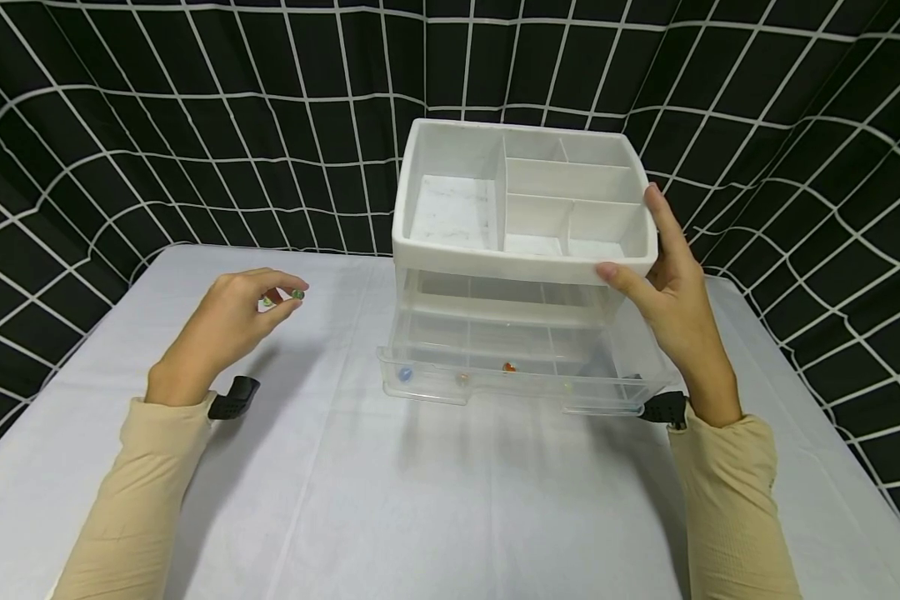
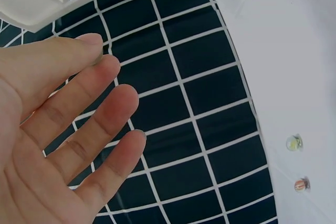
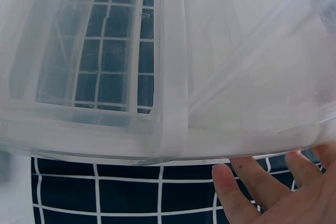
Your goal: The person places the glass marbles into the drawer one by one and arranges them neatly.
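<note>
Between thumb and index fingertip, my left hand [image 1: 232, 321] pinches a small green marble [image 1: 297, 294] above the table; in the left wrist view the fingers mostly hide it. My right hand [image 1: 678, 300] grips the right side of a white desktop organizer [image 1: 525, 265], its thumb on the front rim and fingers along the side. Below the organizer's divided top, a clear drawer [image 1: 513, 400] is pulled out. Inside lie several marbles, including a blue marble [image 1: 405, 374] at the left and an orange marble [image 1: 509, 367] near the middle.
Two more marbles lie on the white tablecloth in the left wrist view: a yellow-green marble [image 2: 294, 142] and a reddish striped marble [image 2: 301, 184]. A black cloth with white grid lines [image 1: 270, 125] hangs behind and along both sides of the table.
</note>
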A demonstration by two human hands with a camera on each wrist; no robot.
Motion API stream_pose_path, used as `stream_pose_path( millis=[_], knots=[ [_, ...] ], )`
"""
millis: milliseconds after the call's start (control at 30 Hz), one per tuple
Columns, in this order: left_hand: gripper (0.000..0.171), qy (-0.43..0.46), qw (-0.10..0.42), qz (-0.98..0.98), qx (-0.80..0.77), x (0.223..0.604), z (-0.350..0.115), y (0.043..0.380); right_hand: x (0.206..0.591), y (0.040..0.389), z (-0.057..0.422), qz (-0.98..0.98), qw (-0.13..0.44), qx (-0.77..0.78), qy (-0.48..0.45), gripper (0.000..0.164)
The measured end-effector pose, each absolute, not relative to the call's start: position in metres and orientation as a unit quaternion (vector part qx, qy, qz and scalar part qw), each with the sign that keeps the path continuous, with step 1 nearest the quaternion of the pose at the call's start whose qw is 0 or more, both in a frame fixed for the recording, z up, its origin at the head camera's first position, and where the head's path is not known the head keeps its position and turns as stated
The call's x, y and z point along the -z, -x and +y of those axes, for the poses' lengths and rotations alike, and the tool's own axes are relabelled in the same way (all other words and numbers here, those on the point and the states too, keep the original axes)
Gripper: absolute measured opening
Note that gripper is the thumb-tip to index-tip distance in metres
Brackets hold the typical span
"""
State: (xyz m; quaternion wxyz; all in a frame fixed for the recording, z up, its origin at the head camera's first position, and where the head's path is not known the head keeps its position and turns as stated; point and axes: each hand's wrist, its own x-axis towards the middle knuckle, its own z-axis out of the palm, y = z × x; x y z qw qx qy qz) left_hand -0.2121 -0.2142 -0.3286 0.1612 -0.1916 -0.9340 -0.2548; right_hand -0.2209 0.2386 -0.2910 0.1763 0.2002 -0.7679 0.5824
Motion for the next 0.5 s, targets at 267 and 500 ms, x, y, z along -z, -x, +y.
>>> stream_pose_path(
  millis=[267,500],
  knots=[
    [0.019,0.204,0.182,-0.93,0.245,0.326,-0.206,0.208,0.291,0.221,0.239,-0.763,0.175,-0.588,-0.203,0.086],
    [0.018,0.223,0.211,-0.92,0.243,0.325,-0.2,0.206,0.291,0.221,0.238,-0.756,0.17,-0.598,-0.204,0.086]
  ],
)
